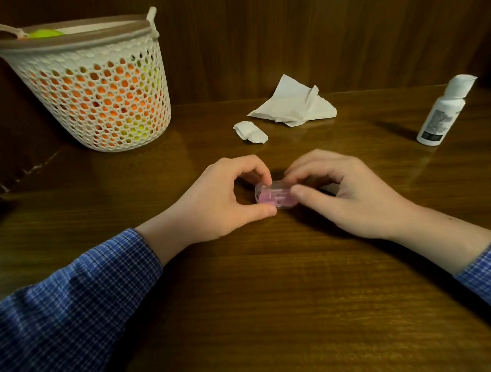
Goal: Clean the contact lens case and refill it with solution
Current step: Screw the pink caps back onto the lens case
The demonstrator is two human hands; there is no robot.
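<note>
Head view shows me the small pink lens case (273, 197) lying on the wooden table (274, 299) — my left hand (225, 198) and right hand (345, 192) both pinch it. Fingers hide its ends. White bottle (442, 110) stands far right — label too blurry to read.

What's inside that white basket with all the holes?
Through the basket holes show orange and yellow-green round things, with one yellow-green ball at the rim. The weave hides what they are and how many.
</note>
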